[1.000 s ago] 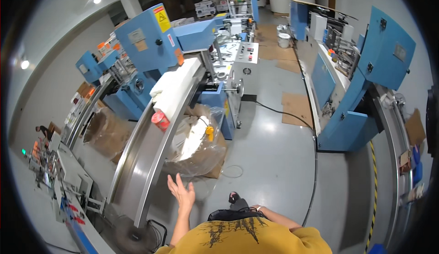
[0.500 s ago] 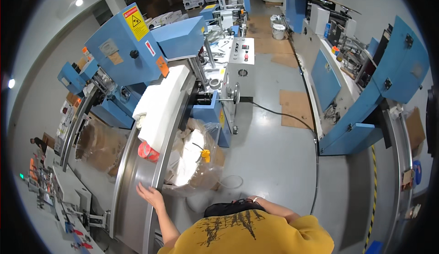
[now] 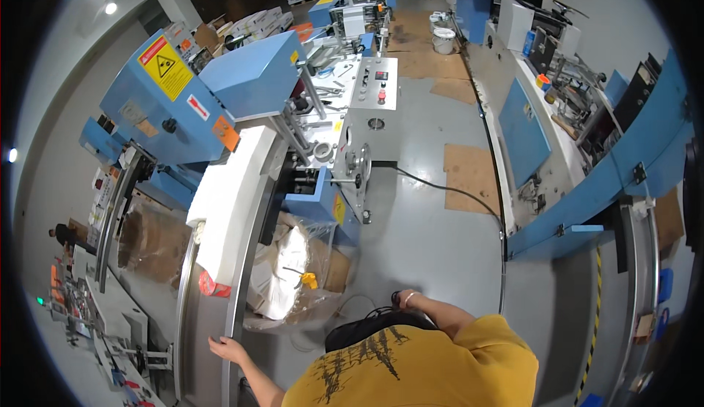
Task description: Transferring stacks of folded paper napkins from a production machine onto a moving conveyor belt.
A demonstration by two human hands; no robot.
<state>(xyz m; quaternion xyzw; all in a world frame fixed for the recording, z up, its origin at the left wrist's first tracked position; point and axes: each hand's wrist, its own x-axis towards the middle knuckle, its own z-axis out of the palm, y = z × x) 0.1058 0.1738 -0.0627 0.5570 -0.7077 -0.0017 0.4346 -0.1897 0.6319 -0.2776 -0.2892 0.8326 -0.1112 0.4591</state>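
Note:
My left hand (image 3: 229, 350) hovers over or touches the edge of a long metal chute (image 3: 209, 367), its fingers apart and nothing in them. Farther up that chute stands a long stack of white sheets (image 3: 233, 194). A red-and-white roll or packet (image 3: 214, 284) lies against the stack's near end. At my waist my right hand (image 3: 405, 298), with a band at its wrist, is closed around a small dark thing that I cannot make out.
Blue machine housings (image 3: 253, 70) rise beyond the chute, with a control panel (image 3: 375, 84) and a handwheel (image 3: 359, 172). A plastic-lined bin (image 3: 323, 308) of white scraps sits right of the chute. A black cable (image 3: 433, 187) crosses the floor toward another machine (image 3: 521, 136).
My view has shifted, and the machines sit lower and more to the left. My left hand stays by the chute's edge. My right hand has come out farther in front of my waist.

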